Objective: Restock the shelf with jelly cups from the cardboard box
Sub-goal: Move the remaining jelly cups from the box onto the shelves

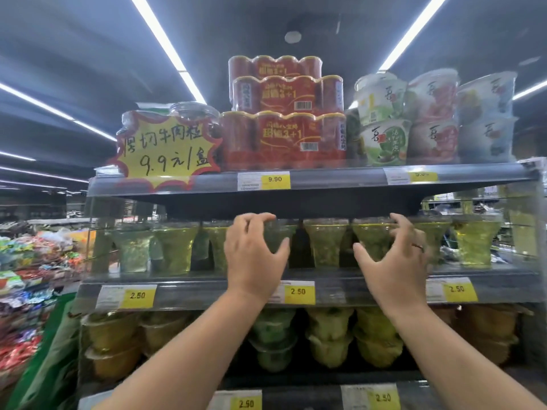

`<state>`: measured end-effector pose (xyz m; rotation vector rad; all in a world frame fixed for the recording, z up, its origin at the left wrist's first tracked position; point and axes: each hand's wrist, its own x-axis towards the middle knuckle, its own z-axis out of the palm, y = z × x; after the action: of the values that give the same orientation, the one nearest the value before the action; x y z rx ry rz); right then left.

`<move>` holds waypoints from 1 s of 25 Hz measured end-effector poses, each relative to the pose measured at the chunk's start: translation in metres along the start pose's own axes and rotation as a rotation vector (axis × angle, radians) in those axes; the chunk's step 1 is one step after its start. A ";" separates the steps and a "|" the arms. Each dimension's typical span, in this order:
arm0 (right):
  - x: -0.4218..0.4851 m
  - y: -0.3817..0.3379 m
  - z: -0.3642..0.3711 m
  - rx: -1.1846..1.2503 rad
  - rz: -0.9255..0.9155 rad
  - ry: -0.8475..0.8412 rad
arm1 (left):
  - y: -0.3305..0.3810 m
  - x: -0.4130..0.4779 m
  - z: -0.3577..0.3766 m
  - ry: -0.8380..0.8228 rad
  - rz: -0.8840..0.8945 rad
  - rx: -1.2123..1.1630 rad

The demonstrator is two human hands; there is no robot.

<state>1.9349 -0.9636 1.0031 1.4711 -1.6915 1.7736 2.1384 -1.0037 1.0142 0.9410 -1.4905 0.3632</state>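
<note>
both hands, left hand (254,255) and right hand (393,261), grip spread, empty at the jelly cups (325,247) on the middle shelf (207,291); i judge placing step, next fetch more cups.

Supermarket aisle, looking up: long fluorescent strip lights (159,34) run in bright diagonals across a dark ceiling (74,54), with another strip (411,31) angling off to the right. A small round fixture (293,37) sits between them. Front and centre stands a grey metal display rack (325,199), tiered, its edges carrying yellow price labels (275,179). A hand-lettered yellow starburst sign (165,146) is fixed at the top-left corner. Off to the left, a bin of mixed, colourful wrapped sweets (26,279), blurred. Further racks show dimly far right
</note>
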 end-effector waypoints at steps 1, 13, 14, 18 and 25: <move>-0.010 -0.010 0.004 0.042 -0.070 -0.032 | -0.014 0.005 -0.008 -0.001 -0.037 0.014; -0.020 -0.107 0.078 -0.243 -0.065 -0.435 | -0.076 0.032 -0.059 -0.270 0.010 0.336; -0.019 -0.108 0.082 -0.232 -0.032 -0.430 | -0.075 0.034 -0.060 -0.276 0.016 0.356; -0.017 -0.110 0.090 -0.172 0.001 -0.367 | -0.073 0.043 -0.062 -0.259 0.079 0.371; -0.018 -0.106 0.090 -0.270 -0.038 -0.375 | -0.081 0.036 -0.067 -0.240 0.133 0.244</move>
<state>2.0665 -1.0047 1.0311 1.7716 -1.9679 1.2414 2.2465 -1.0175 1.0357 1.1111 -1.7605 0.5538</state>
